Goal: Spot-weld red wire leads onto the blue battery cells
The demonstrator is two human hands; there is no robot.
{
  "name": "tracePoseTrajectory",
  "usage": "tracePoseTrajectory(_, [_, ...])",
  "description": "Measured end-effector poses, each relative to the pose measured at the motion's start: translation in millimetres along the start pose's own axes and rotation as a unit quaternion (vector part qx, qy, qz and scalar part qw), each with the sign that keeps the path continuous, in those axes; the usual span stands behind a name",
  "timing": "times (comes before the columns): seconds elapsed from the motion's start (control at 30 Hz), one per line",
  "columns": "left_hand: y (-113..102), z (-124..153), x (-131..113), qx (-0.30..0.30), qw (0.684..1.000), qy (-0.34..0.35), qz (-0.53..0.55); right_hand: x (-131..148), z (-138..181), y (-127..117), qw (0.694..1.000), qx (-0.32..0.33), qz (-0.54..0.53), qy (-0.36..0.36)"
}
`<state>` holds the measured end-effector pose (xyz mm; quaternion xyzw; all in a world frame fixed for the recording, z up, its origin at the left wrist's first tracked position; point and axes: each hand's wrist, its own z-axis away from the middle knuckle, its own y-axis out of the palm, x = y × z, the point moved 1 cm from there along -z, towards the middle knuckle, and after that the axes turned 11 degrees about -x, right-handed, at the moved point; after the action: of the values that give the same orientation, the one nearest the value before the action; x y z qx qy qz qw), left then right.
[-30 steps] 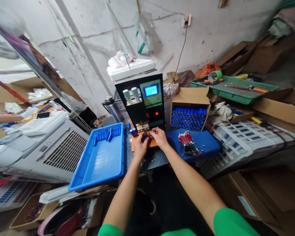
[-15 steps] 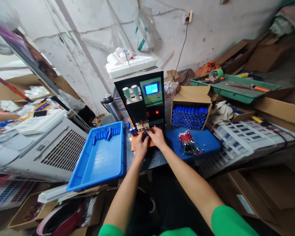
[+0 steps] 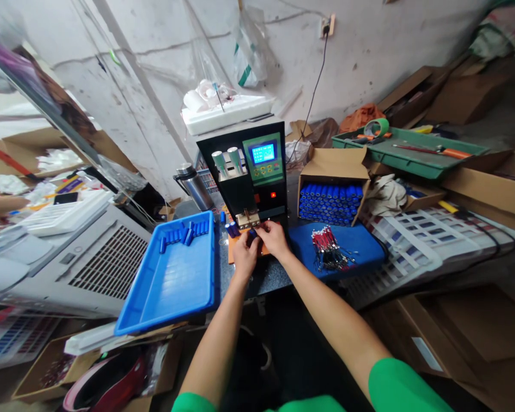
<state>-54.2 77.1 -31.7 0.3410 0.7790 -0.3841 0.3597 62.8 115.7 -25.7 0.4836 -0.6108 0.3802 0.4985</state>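
My left hand (image 3: pixel 245 256) is closed on a blue cylindrical battery cell (image 3: pixel 252 234) under the electrode head (image 3: pixel 248 220) of a black spot welder (image 3: pixel 264 203). Close beside it, my right hand (image 3: pixel 273 240) is pinched at the same spot; what its fingers hold is too small and covered to make out. Both hands are over an orange base plate (image 3: pixel 233 253). More blue cells (image 3: pixel 232 230) stand just left of the electrodes. On a blue pad (image 3: pixel 298 245) at the right lies a bundle of red and black wire leads (image 3: pixel 326 243).
At the left, a blue tray (image 3: pixel 178 286) holds several blue cells along its far side. A cardboard box (image 3: pixel 339 163) packed with blue cells stands right of the welder. Behind are a steel flask (image 3: pixel 195 186) and a green tray (image 3: pixel 433 163). Another person's arm (image 3: pixel 4 203) shows far left.
My hands stay at the electrodes with almost no movement. The view shifts very slightly, and the person's arm at the far left has moved a little.
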Motion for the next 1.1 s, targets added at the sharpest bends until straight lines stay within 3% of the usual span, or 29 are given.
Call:
tracePoseTrajectory(0.7, [-0.8, -0.3, -4.1, 0.0, 1.0, 0.006, -0.006, -1.7, -0.2, -3.1, 1.0, 0.013, -0.01, -0.001])
tracePoseTrajectory(1.1, [-1.4, -2.7, -6.6, 0.009, 1.0, 0.001, -0.013, -9.6, 2.4, -18.4, 0.997, 0.069, 0.032, -0.033])
